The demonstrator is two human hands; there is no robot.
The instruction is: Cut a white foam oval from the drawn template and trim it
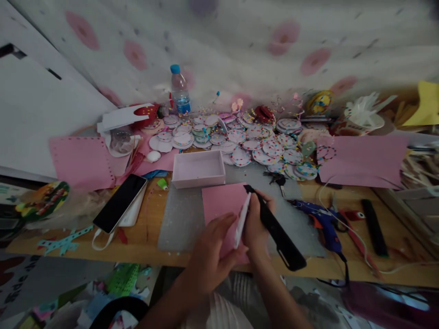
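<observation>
Head view: the left hand (211, 256) pressed flat on a pink sheet (221, 203) lying on a grey mat (181, 214) at the near middle of the worktop (144, 233). Its fingers were spread and not clenched; whether they also pinched the white strip (243, 219) standing on edge between the two hands could not be told. The right hand (255, 224) was clenched around a black cutter (276, 230), gripped near the tip end, the tip resting at the top of the strip and the long handle slanting away toward the near right.

Judgement on handling: the sheet looked thin, light and soft, probably craft foam or card, so it would bend and slide unless held flat close to the cut line. The strip looked stiffer and made the better guide edge. The cutter looked rigid and light; the grip low on the barrel suited fine control.

Surroundings: a shallow pink box (199, 168) stood just behind the sheet. Many dotted round discs (260, 146) were heaped behind it, a water bottle (180, 91) beyond. A phone (120, 202) lay to the left, a blue glue gun (322, 221) to the right, both apart from the hands.
</observation>
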